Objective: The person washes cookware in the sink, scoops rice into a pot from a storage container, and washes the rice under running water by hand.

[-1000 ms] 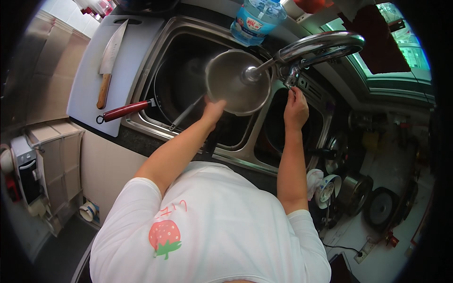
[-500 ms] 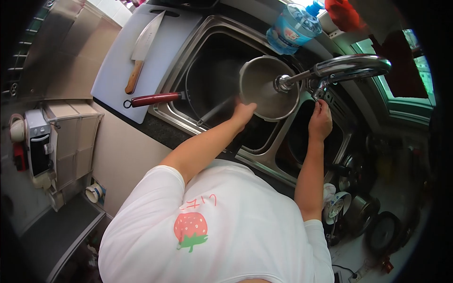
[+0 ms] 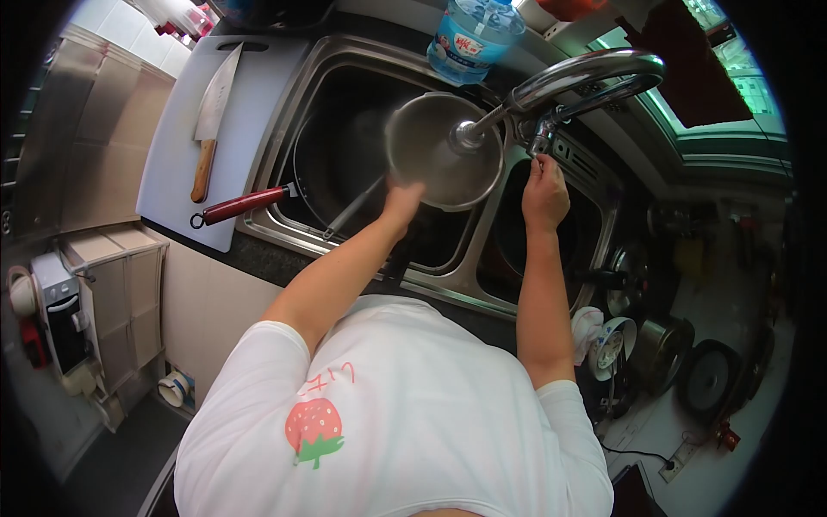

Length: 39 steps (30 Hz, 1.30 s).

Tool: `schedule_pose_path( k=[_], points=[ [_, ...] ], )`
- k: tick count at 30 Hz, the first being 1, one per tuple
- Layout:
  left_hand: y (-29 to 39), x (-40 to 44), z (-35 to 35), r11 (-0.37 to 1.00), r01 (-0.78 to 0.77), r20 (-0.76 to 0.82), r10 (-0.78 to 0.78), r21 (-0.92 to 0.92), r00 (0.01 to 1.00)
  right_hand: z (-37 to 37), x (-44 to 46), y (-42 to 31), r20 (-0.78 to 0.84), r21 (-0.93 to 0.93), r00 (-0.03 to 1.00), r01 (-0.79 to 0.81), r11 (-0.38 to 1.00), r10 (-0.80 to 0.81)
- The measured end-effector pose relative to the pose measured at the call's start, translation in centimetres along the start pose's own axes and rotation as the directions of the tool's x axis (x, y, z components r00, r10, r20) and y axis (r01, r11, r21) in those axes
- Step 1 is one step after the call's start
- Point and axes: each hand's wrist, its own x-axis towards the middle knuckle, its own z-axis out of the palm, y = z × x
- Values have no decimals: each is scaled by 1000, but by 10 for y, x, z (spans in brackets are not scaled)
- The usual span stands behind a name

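Under the chrome faucet [image 3: 594,77] is a round metal pot [image 3: 431,164], over the divider side of the double sink [image 3: 469,267]. My left hand [image 3: 402,207] is closed on the pot's near left edge, thumb over the rim. My right hand [image 3: 545,194] pinches the faucet lever [image 3: 541,142] at the faucet's base. In the left basin sits a large dark pan [image 3: 332,146], with a grey handle [image 3: 355,207] beside my left hand. A red handle [image 3: 245,207] reaches over the basin's left edge.
A knife [image 3: 211,121] lies on a white cutting board [image 3: 172,172] left of the sink. Behind the sink stands a blue water bottle [image 3: 472,41]. On the right are a bowl [image 3: 616,345], a metal pot [image 3: 662,353] and a round black pan [image 3: 706,379].
The whole view swung right and then back with the head. Both hands keep their places on the pot and the faucet lever.
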Motion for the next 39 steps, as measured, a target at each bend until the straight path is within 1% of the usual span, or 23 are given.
schedule_pose_path(
  k=[2, 5, 8, 11, 15, 17, 18, 21, 24, 27, 30, 33, 36, 39],
  points=[
    [-6, 7, -3, 999, 36, 49, -36, 16, 998, 1, 0, -1, -6, 7, 1000, -18, 1000, 18],
    [-11, 14, -5, 999, 50, 92, -50, 4, 994, 5, -1, 0, -10, 19, 999, -45, 999, 45],
    [-6, 6, -1, 999, -45, 6, 45, 30, 999, 4, 2, 0, 3, 47, 998, -64, 997, 64],
    [-13, 12, 1, 1000, -14, -50, 14, 14, 999, 5, 3, 1, -4, 100, 997, -71, 992, 72],
    [-14, 10, 2, 999, -43, -39, 42, -24, 998, 9, 2, 6, -37, 154, 997, -58, 986, 64],
    [-11, 10, 1, 999, -43, -35, 43, -17, 998, 10, 0, 10, 21, 211, 989, -146, 966, 145],
    [-10, 9, 1, 997, -50, -8, 49, -53, 999, 10, 0, 11, 51, 239, 982, -189, 952, 182],
    [-3, 3, 1, 997, -44, 17, 45, -60, 999, 11, 1, 12, 62, 259, 982, -190, 947, 180],
    [4, -2, 0, 999, 26, 32, -25, -36, 999, 14, 0, 18, 57, 291, 979, -204, 935, 196],
    [-3, 4, 0, 1000, 21, 12, -21, -20, 1000, 8, -1, 9, 111, 421, 953, -303, 855, 283],
    [-7, 8, -2, 1000, 28, 30, -27, -13, 999, 12, -2, 11, 77, 423, 962, -269, 865, 262],
    [-1, 2, -1, 1000, 17, 19, -16, -23, 1000, 11, -2, 11, 77, 420, 963, -266, 868, 258],
    [-5, 6, -1, 999, 11, 24, -11, -33, 1000, 11, -2, 9, 103, 429, 955, -296, 854, 279],
    [-17, 16, -2, 1000, -27, 10, 27, -1, 1000, 10, -2, 9, 104, 437, 956, -291, 851, 274]
  ],
)
